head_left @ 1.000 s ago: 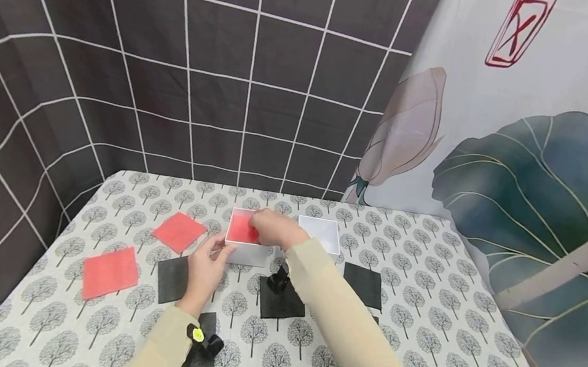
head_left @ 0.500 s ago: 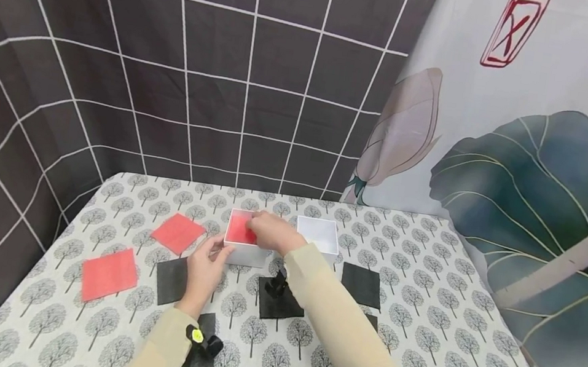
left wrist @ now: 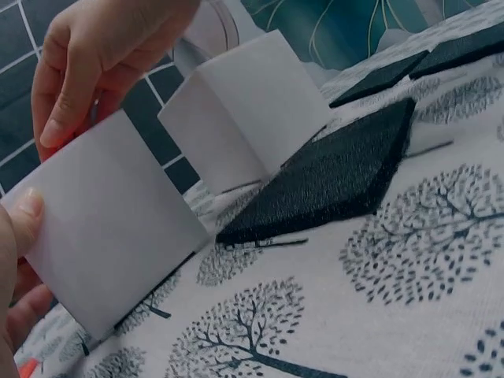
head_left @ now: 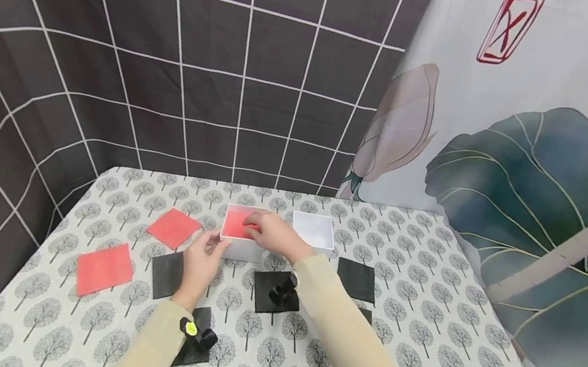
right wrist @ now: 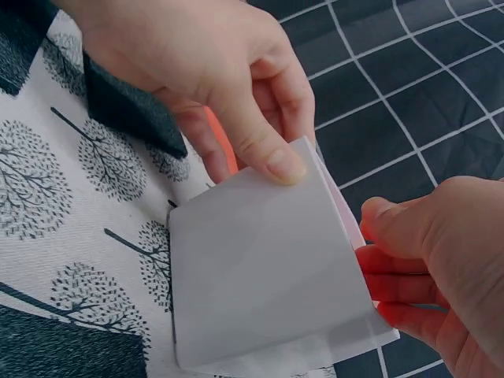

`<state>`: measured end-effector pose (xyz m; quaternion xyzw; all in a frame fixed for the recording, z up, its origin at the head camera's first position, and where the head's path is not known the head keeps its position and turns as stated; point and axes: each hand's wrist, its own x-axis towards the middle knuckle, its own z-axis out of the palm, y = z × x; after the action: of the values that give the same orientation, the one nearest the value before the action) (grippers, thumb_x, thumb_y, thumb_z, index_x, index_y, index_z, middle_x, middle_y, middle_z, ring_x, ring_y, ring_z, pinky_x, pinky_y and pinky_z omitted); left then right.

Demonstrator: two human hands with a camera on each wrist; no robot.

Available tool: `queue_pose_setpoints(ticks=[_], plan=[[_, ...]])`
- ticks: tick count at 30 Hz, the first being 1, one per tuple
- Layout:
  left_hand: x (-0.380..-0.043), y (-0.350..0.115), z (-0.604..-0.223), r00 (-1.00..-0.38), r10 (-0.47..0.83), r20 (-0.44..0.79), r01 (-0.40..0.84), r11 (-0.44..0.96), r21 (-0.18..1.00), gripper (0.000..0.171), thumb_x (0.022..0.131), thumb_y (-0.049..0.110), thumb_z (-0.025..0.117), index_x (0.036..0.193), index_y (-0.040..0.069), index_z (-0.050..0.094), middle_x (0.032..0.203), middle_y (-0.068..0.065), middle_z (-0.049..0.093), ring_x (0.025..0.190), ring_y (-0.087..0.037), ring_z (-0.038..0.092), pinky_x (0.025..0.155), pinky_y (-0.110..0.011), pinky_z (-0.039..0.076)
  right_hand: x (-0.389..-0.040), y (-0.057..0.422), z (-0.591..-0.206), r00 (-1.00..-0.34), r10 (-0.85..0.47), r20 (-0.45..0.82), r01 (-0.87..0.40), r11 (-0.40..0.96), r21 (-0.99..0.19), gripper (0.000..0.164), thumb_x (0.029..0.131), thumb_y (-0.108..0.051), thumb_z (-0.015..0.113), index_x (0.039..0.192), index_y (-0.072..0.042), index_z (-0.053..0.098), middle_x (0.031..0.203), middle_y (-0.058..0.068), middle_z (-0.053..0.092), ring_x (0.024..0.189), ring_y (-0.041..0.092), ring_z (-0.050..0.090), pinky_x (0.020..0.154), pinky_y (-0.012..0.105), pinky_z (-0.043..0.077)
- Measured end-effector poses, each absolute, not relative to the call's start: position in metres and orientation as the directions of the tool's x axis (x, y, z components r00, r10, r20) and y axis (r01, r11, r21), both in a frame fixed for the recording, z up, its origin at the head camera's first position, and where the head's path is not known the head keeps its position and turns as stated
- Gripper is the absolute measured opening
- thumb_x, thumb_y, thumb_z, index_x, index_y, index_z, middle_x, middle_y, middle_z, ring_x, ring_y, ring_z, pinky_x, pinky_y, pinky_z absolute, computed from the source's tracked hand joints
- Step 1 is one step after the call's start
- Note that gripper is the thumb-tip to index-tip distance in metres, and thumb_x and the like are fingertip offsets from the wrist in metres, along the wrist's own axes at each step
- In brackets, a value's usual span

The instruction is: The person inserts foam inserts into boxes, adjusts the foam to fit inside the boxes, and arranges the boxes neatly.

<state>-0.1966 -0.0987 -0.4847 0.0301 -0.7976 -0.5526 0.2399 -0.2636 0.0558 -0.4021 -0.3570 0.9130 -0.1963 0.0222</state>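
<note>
A white open box (head_left: 239, 248) stands mid-table with a red sheet (head_left: 235, 224) lying in it. My left hand (head_left: 201, 261) grips the box's near left corner, its thumb (left wrist: 27, 211) flat against the white side (left wrist: 110, 236). Over the box's right rim, my right hand (head_left: 272, 234) curls its fingers down onto the red sheet while the thumb (right wrist: 387, 222) stays outside the wall. In the right wrist view the box (right wrist: 260, 276) fills the middle between the left hand (right wrist: 213, 71) and the right hand (right wrist: 433, 276).
A second white box (head_left: 314, 230) stands just right of the first. Two loose red squares (head_left: 173, 228) (head_left: 105, 260) lie to the left. Several black squares (head_left: 271, 291) (head_left: 356, 278) (head_left: 168, 266) lie near the front. Curtains hang close behind the table (head_left: 420, 324).
Both hands stay at the box with the red sheet. The head view has shifted a little, and the right hand sits slightly lower over the sheet.
</note>
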Motion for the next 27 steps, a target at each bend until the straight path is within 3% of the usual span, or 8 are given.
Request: queue_pose_setpoints(ticks=[8,13,20,27], plan=[[-0.198,-0.097,-0.476,-0.924,-0.292,0.248,0.127,0.375,0.918,0.033,0.083,0.016,0.071,0.111,0.001,0.061,0.108,-0.018,0.063,0.102,-0.031,0.06,0.086,-0.038,0.052,-0.251,0.07,-0.401,-0.733,-0.662,0.16,-0.659,0.63,-0.411,0.023,0.093,-0.02,0.058,0.108,-0.004,0.065,0.107,0.006,0.064,0.099,0.018,0.059,0.088,0.028,0.049],[-0.199,-0.097,-0.468,-0.936,-0.277,0.216,0.095,0.391,0.915,0.034,0.083,0.017,0.07,0.112,0.001,0.06,0.108,-0.018,0.062,0.103,-0.032,0.058,0.087,-0.042,0.051,-0.244,0.083,-0.403,-0.707,-0.66,0.254,-0.697,0.589,-0.409,0.022,0.092,-0.019,0.058,0.106,-0.003,0.066,0.106,0.007,0.065,0.102,0.019,0.058,0.093,0.031,0.046],[-0.195,-0.1,-0.46,-0.962,-0.232,0.147,0.035,0.427,0.903,0.039,0.085,0.02,0.068,0.118,0.002,0.057,0.112,-0.019,0.06,0.104,-0.031,0.058,0.087,-0.042,0.05,-0.233,0.101,-0.406,-0.727,-0.599,0.334,-0.675,0.539,-0.504,0.023,0.091,-0.016,0.06,0.107,-0.001,0.066,0.113,0.01,0.062,0.108,0.022,0.056,0.097,0.033,0.043],[-0.185,-0.1,-0.459,-0.963,-0.225,0.145,0.024,0.464,0.885,0.049,0.085,0.026,0.069,0.125,0.004,0.052,0.119,-0.019,0.058,0.105,-0.032,0.057,0.089,-0.046,0.048,-0.225,0.127,-0.412,-0.73,-0.519,0.444,-0.681,0.509,-0.526,0.022,0.088,-0.015,0.065,0.106,-0.004,0.067,0.114,0.01,0.062,0.109,0.023,0.056,0.098,0.035,0.043]])
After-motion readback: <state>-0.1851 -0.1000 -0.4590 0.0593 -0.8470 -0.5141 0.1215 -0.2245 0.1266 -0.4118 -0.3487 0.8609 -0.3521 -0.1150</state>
